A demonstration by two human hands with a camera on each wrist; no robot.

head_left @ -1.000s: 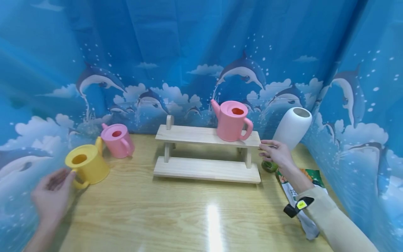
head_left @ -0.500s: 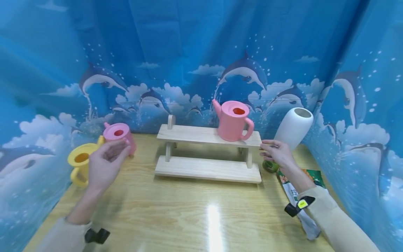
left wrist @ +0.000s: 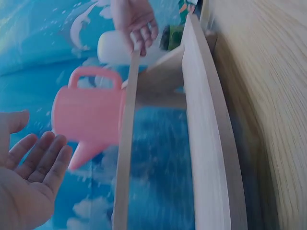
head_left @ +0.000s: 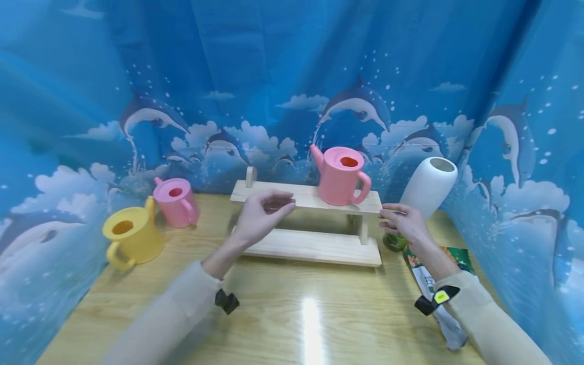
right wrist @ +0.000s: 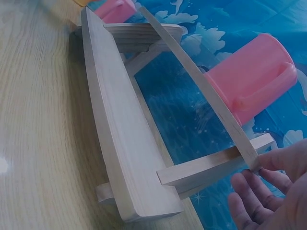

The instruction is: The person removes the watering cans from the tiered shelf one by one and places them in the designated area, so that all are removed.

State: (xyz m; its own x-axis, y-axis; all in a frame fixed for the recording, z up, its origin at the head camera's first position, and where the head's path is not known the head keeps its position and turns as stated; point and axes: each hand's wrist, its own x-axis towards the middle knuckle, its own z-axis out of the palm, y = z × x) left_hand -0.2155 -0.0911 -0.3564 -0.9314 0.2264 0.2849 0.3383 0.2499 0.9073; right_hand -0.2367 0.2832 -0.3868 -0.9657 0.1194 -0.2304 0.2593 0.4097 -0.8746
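One wooden shelf [head_left: 315,247] bears the pink watering can [head_left: 339,177] upright on its upper board [head_left: 306,196], right of centre. The right hand [head_left: 406,223] pinches that board's right end; grip steadily, since a jerk could topple the can. The left hand [head_left: 260,215], fingers relaxed, holding nothing, is before the board's left half; avoid the spout [head_left: 317,157].

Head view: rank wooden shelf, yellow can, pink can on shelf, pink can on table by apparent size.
1. Wooden shelf
2. Yellow can and pink can on shelf: too alike to rank
3. Pink can on table
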